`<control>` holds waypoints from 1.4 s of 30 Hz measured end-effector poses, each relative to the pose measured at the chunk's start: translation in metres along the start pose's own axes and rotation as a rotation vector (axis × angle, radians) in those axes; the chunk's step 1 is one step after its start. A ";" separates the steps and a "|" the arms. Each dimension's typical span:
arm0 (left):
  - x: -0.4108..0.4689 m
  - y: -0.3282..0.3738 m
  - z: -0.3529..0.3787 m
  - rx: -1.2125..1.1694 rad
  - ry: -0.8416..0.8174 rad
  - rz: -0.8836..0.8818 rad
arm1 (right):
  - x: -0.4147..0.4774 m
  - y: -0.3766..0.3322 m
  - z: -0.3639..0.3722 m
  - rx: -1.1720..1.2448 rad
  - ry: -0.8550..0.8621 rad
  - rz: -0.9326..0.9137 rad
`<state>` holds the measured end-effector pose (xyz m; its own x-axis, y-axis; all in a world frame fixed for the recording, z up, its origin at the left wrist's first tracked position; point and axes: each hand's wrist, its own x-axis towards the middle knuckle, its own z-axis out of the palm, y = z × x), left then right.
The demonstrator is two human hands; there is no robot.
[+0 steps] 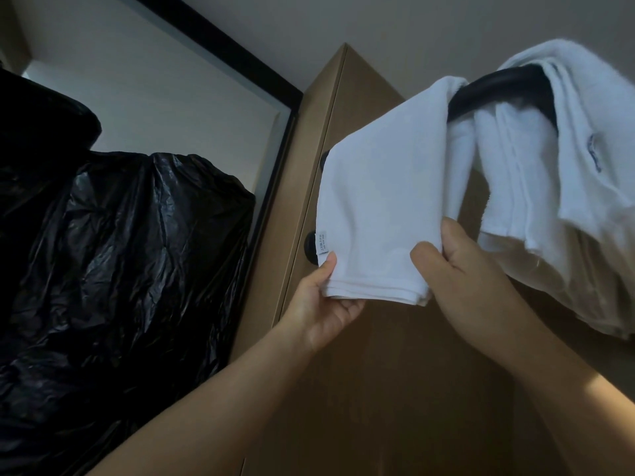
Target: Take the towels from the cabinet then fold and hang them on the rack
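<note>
The biggest thing I have in view is the bag (pixel 120 252) on the left: black plastic, glossy and crumpled into sharp creases. Next is the panel (pixel 378 372), flat, matte brown board with a straight edge running up to the ceiling. I take it for the cabinet side or door, but cannot say which.

On the right hangs the second towel (pixel 567 139), thick white terry in several layers with a small blue stitched mark. Whether it is one piece or two I cannot tell. It is draped over the rack (pixel 494 87), a smooth, black, rounded bar.

Beside it, over the same bar, lies the towel (pixel 385 187) I am working on: white, soft, folded flat with hemmed edges stacked at the bottom.

My right hand (pixel 460 266) grips its lower right corner, thumb on the front. My left hand (pixel 326 304) pinches the lower left corner, thumb on top and fingers under the hem. A black knob (pixel 311 247) shows just behind that edge, and a small white label (pixel 322 242) sits at the corner.

I judge the task well along: both towels are folded and on the bar, and this one only needs straightening. I cannot see whether more towels wait in the cabinet.
</note>
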<state>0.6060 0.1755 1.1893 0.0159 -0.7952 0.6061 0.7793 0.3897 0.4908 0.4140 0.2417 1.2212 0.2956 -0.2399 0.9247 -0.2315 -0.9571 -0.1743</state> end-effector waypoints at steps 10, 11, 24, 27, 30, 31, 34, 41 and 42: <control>-0.002 0.001 -0.007 0.160 -0.010 0.114 | -0.009 0.001 0.002 -0.162 0.112 -0.012; -0.003 0.000 -0.008 0.166 -0.014 0.120 | -0.011 0.002 0.002 -0.160 0.118 -0.023; -0.005 -0.003 -0.012 0.374 0.037 0.232 | -0.029 -0.005 0.004 -0.204 0.154 -0.102; -0.006 -0.004 -0.014 0.418 0.031 0.244 | -0.031 -0.005 0.004 -0.197 0.166 -0.090; -0.006 -0.004 -0.014 0.471 0.075 0.250 | -0.032 -0.004 0.004 -0.195 0.176 -0.095; -0.006 -0.004 -0.014 0.499 0.106 0.250 | -0.032 -0.003 0.004 -0.201 0.176 -0.101; -0.009 -0.002 -0.007 0.620 0.167 0.219 | -0.033 0.000 0.002 -0.188 0.207 -0.071; -0.064 0.017 -0.003 1.294 0.436 0.454 | -0.058 0.010 -0.005 -0.169 0.267 0.095; -0.077 0.018 -0.002 1.434 0.450 0.515 | -0.065 0.011 -0.007 -0.174 0.247 0.128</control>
